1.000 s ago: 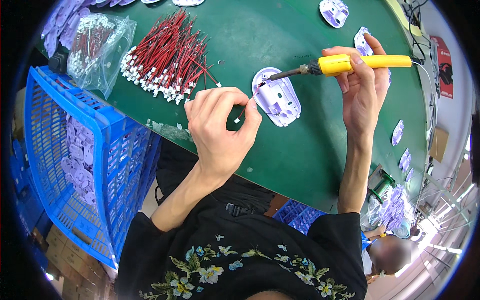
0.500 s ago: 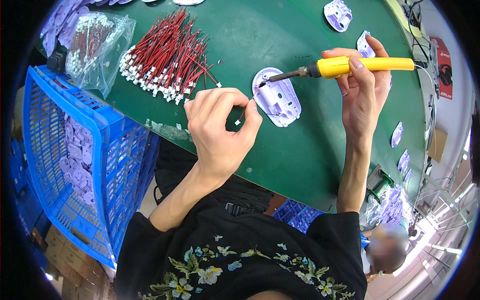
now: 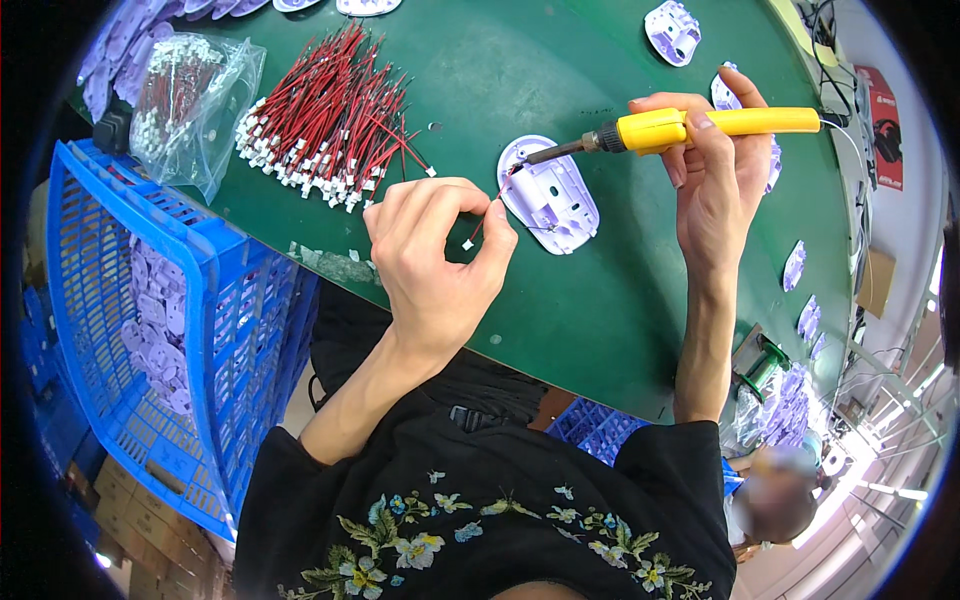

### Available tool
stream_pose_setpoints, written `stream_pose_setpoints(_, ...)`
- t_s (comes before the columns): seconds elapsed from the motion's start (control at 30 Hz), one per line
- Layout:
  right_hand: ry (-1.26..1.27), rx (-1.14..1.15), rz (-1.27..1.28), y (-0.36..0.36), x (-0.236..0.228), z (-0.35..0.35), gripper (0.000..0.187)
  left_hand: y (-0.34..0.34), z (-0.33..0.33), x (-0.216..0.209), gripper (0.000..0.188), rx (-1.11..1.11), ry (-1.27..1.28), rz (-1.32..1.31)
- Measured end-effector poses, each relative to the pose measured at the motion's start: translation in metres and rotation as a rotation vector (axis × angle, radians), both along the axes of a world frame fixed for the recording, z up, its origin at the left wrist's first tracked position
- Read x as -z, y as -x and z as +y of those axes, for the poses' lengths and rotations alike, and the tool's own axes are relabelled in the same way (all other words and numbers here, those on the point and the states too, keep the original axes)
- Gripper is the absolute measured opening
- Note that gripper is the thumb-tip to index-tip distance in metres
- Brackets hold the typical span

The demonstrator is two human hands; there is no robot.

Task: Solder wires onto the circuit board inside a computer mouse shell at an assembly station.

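Observation:
A lilac plastic shell (image 3: 570, 206) lies on the green table in front of me, its ribbed inside facing up. My right hand (image 3: 715, 165) grips a yellow soldering iron (image 3: 770, 121) by its handle. The iron's dark tip points left and reaches the upper part of the shell. Just left of the shell, my left hand (image 3: 435, 255) pinches a thin red and black wire lead (image 3: 478, 230) between thumb and forefinger. The small white connector of this lead hangs below the fingertips, and its other end runs to the shell near the iron's tip.
A heap of red wire leads (image 3: 325, 120) with white connectors lies left, beside a clear bag (image 3: 190, 110) of more leads. A blue crate (image 3: 200, 330) holding lilac parts stands at the table's left edge. More shells (image 3: 672, 33) and a solder spool (image 3: 765, 365) lie right. Another person (image 3: 775, 495) is at lower right.
The soldering iron and my right hand have shifted slightly left, with the tip a little lower on the shell. My left hand has moved slightly left, still pinching the lead.

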State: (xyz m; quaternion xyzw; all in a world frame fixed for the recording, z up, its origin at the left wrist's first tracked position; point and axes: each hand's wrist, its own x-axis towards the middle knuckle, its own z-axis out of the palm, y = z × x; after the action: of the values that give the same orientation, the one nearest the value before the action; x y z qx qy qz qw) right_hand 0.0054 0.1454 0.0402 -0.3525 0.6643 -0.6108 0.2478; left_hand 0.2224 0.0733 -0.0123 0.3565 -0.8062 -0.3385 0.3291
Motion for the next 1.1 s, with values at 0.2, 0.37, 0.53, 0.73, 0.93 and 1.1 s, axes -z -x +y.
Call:
stream_pose_setpoints(0.2,0.013,-0.012,0.002,-0.0031,-0.0015,-0.0005,0.046,-0.0001,-0.0002,0.0,0.012,-0.003,0.002,0.004)
stream_pose_setpoints(0.37,0.015,-0.002,0.007,-0.0037,-0.0042,0.0006,0.046,0.0,0.0,-0.0017,0.013,-0.001,0.004,-0.007)
stream_pose_setpoints(0.53,0.01,0.001,0.007,-0.0042,-0.0037,-0.0003,0.046,0.0012,-0.0009,0.0058,0.017,-0.01,0.025,0.042)
stream_pose_setpoints(0.73,0.064,-0.004,-0.051,-0.0022,-0.0042,0.0007,0.041,0.0028,0.0008,0.0052,0.016,0.001,0.019,0.043)
stream_pose_setpoints(0.93,0.064,0.014,-0.04,-0.0016,-0.0049,0.0022,0.04,0.0035,0.0006,0.0038,0.016,0.01,0.032,0.029)
stream_pose_setpoints(1.1,0.039,0.032,-0.008,0.0039,-0.0084,0.0074,0.051,-0.0005,0.0001,0.0065,0.016,-0.001,0.026,0.037)
